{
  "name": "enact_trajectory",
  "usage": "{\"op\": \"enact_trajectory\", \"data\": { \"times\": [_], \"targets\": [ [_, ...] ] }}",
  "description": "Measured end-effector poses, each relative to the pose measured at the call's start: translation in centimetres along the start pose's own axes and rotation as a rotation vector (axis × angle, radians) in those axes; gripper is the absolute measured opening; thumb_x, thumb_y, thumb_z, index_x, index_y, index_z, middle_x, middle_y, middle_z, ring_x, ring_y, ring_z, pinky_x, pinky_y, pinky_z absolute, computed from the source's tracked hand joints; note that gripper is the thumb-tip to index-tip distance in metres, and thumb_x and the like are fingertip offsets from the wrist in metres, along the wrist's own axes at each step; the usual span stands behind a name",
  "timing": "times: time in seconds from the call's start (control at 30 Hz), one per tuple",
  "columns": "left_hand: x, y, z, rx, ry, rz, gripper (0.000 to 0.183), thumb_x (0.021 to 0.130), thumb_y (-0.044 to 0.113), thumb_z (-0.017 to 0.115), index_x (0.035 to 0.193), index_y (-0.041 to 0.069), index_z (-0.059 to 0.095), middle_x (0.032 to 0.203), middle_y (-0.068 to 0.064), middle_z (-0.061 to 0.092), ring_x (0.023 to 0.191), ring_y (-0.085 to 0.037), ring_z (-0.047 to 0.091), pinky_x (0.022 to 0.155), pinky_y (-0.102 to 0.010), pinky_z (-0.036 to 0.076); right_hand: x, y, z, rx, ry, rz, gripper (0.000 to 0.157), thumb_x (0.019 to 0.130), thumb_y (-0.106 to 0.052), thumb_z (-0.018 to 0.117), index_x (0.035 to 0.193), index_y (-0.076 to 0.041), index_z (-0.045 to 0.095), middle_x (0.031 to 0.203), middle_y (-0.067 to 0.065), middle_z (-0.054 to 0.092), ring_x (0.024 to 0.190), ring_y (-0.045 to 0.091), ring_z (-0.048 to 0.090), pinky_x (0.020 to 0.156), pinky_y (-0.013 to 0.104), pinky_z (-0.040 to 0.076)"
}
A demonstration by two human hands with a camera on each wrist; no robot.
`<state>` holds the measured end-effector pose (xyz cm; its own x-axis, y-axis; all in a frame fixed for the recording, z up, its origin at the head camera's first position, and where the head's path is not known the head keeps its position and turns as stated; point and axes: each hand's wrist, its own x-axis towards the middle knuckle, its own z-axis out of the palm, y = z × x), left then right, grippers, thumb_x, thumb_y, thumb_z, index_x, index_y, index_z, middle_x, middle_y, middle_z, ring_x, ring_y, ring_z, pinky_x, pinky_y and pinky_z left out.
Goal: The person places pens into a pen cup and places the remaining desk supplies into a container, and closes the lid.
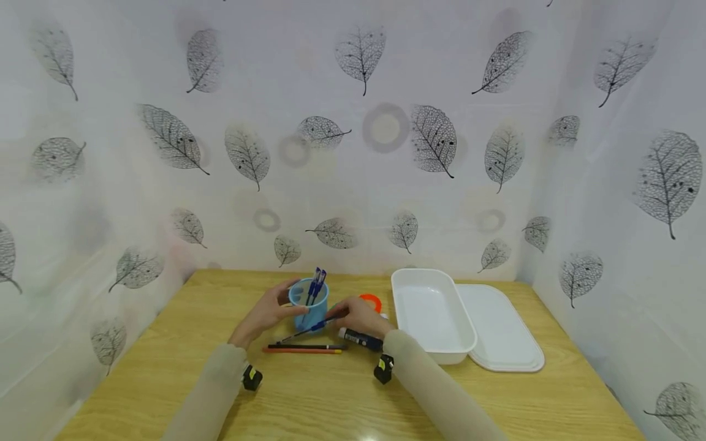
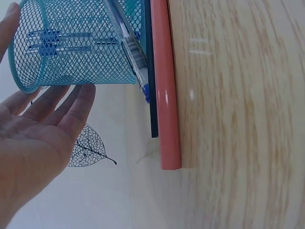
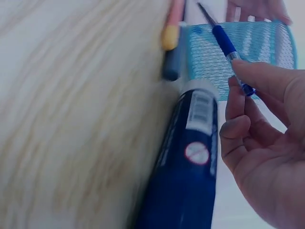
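A light-blue mesh pen cup [image 1: 318, 315] stands on the table with blue-capped pens [image 1: 315, 285] upright inside. My left hand [image 1: 269, 311] holds it near the rim, thumb in front and fingers behind. In front of the cup, my right hand [image 1: 355, 315] pinches a blue pen [image 3: 224, 40] between thumb and fingers, its tip pointing left. A black pencil [image 1: 309, 346] and a reddish-orange pencil [image 1: 303, 351] lie side by side before the cup. Below my right hand lies a dark blue marker-like tube [image 3: 183, 157] with a white end, partly hidden in the head view.
Right of the hands stands a white rectangular tub [image 1: 432, 312]. Its flat white lid [image 1: 507, 334] lies on the table [image 1: 342, 398] beside it. An orange ring [image 1: 372, 301] sits behind my right hand. A leaf-printed curtain [image 1: 353, 184] encloses the back and sides.
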<state>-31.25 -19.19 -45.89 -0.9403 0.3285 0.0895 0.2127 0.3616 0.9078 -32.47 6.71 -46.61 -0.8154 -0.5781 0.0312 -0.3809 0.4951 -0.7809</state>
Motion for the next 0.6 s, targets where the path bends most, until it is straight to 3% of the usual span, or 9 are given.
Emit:
{"op": "enact_trajectory", "data": {
  "times": [0.3, 0.47, 0.6],
  "targets": [
    [0.04, 0.16, 0.27, 0.007, -0.003, 0.005, 0.084, 0.084, 0.034, 0.078, 0.152, 0.014, 0.034, 0.144, -0.017, 0.051, 0.132, -0.037, 0.048, 0.107, -0.052, 0.043, -0.21, 0.45, -0.06, 0.172, 0.060, -0.025, 0.020, 0.090, -0.020, 0.072, 0.109, -0.013, 0.075, 0.104, -0.001, 0.074, 0.090, 0.009, 0.067, 0.078, 0.025, 0.057],
    [0.06, 0.03, 0.30, -0.001, -0.001, 0.019, 0.080, 0.085, 0.030, 0.078, 0.151, 0.014, 0.036, 0.144, -0.019, 0.050, 0.131, -0.038, 0.049, 0.106, -0.053, 0.043, -0.49, 0.41, -0.18, 0.295, 0.093, -0.036, 0.023, 0.093, -0.016, 0.068, 0.114, -0.009, 0.071, 0.110, 0.008, 0.072, 0.094, 0.025, 0.068, 0.079, 0.028, 0.058],
    [0.08, -0.17, 0.19, 0.003, 0.001, 0.027, 0.080, 0.085, 0.030, 0.077, 0.151, 0.013, 0.036, 0.144, -0.018, 0.051, 0.131, -0.040, 0.048, 0.106, -0.053, 0.044, -0.49, 0.31, -0.23, 0.357, 0.131, -0.066, 0.024, 0.095, -0.010, 0.063, 0.117, -0.002, 0.068, 0.111, 0.016, 0.070, 0.099, 0.042, 0.065, 0.084, 0.042, 0.058]
  ]
}}
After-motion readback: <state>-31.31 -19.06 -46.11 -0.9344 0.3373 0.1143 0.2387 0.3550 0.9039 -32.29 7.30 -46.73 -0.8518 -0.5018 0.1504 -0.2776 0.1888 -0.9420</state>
